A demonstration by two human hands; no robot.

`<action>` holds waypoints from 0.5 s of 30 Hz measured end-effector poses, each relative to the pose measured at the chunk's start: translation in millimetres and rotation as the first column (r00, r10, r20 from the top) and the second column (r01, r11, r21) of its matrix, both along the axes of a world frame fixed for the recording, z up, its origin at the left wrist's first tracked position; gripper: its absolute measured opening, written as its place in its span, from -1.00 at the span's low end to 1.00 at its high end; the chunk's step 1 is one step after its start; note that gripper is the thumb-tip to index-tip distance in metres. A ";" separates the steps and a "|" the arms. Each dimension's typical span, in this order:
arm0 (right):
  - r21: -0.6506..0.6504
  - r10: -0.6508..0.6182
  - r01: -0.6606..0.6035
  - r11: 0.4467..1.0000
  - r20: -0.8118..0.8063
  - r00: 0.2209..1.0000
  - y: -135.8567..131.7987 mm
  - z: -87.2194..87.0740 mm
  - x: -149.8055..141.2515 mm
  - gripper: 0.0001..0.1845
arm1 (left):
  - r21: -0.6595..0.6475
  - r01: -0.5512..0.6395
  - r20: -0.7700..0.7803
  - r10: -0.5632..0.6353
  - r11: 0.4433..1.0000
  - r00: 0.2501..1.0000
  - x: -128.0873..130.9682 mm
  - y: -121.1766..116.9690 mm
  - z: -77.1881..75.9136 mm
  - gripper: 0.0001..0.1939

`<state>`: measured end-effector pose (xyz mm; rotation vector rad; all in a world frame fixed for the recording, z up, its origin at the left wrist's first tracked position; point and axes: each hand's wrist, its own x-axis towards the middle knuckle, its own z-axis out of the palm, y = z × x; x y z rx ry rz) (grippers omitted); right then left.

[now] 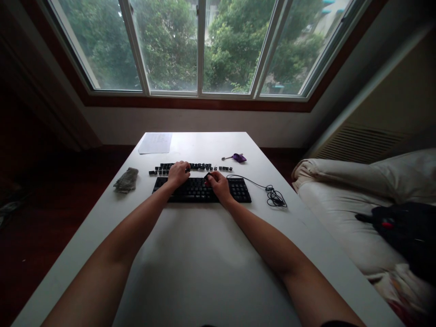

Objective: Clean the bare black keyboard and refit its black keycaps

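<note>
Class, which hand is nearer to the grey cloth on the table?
The left hand. It is at the black keycaps, right of the cloth; the right hand is farther right, over the keyboard.

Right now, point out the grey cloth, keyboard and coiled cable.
grey cloth (126,180), head view, middle of its bunched fabric
keyboard (195,195), head view, front key rows
coiled cable (275,198), head view, its tangled loops

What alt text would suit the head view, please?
A left hand is among loose keycaps behind a black keyboard on a white table; the right hand holds a small dark piece above it. A grey cloth lies left, tangled cable right.
</note>
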<state>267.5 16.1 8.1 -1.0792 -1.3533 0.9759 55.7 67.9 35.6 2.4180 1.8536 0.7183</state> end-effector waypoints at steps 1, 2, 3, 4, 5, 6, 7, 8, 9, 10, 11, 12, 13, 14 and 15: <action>0.004 0.001 -0.001 1.000 0.004 1.000 0.1 -0.8 0.4 -0.65 | -0.007 -0.004 -0.025 0.004 1.000 1.000 1.9 6.1 -1.4 -0.79; 0.008 0.004 -0.004 1.000 0.007 1.000 0.2 -1.4 0.8 -0.66 | -0.014 -0.016 -0.045 0.015 1.000 0.999 3.9 11.4 -3.1 -0.79; 0.013 0.004 -0.004 1.000 0.010 1.000 0.3 -1.8 1.0 -0.67 | -0.024 -0.028 -0.063 0.026 0.999 0.998 5.9 15.8 -5.0 -0.78; 0.018 0.006 -0.006 1.000 0.014 1.000 0.4 -2.0 1.0 -0.68 | -0.036 -0.044 -0.079 0.041 0.998 0.996 8.0 19.5 -7.1 -0.78; 0.020 0.009 -0.009 1.000 0.017 1.000 0.4 -2.1 1.0 -0.69 | -0.047 -0.061 -0.093 0.057 0.997 0.994 9.8 22.5 -9.4 -0.78; 0.019 0.011 -0.012 1.000 0.018 1.000 0.5 -2.0 0.9 -0.69 | -0.056 -0.080 -0.104 0.074 0.995 0.992 11.4 25.0 -11.8 -0.78; 0.015 0.013 -0.013 1.000 0.016 1.000 0.5 -1.9 0.8 -0.69 | -0.061 -0.098 -0.113 0.090 0.993 0.989 12.6 27.1 -14.1 -0.78; 0.010 0.014 -0.014 1.000 0.013 1.000 0.7 -1.8 0.6 -0.69 | -0.066 -0.115 -0.121 0.106 0.991 0.987 13.6 28.8 -16.3 -0.78; 0.006 0.017 -0.017 1.000 0.010 1.000 0.9 -1.9 0.5 -0.69 | -0.070 -0.128 -0.127 0.119 0.989 0.985 14.2 30.3 -18.3 -0.79; 0.004 0.018 -0.018 1.000 0.008 1.000 1.1 -2.3 0.3 -0.69 | -0.074 -0.137 -0.131 0.127 0.988 0.983 14.6 31.6 -20.0 -0.79; 0.003 0.018 -0.018 1.000 0.008 1.000 1.4 -2.8 0.2 -0.68 | -0.079 -0.142 -0.133 0.131 0.987 0.982 14.9 32.7 -21.2 -0.79; 0.004 0.019 -0.019 1.000 0.010 1.000 1.8 -3.5 0.0 -0.68 | -0.083 -0.141 -0.134 0.130 0.986 0.982 15.1 33.7 -22.1 -0.80; 0.006 0.020 -0.020 1.000 0.011 1.000 2.1 -4.4 0.0 -0.68 | -0.085 -0.139 -0.135 0.127 0.987 0.983 15.3 34.5 -22.6 -0.80; 0.008 0.022 -0.022 1.000 0.012 1.000 2.4 -5.2 0.0 -0.68 | -0.086 -0.136 -0.137 0.124 0.987 0.983 15.5 35.1 -22.8 -0.80; 0.009 0.022 -0.022 1.000 0.014 1.000 2.7 -6.0 0.0 -0.68 | -0.086 -0.136 -0.139 0.124 0.987 0.982 15.7 35.4 -22.8 -0.79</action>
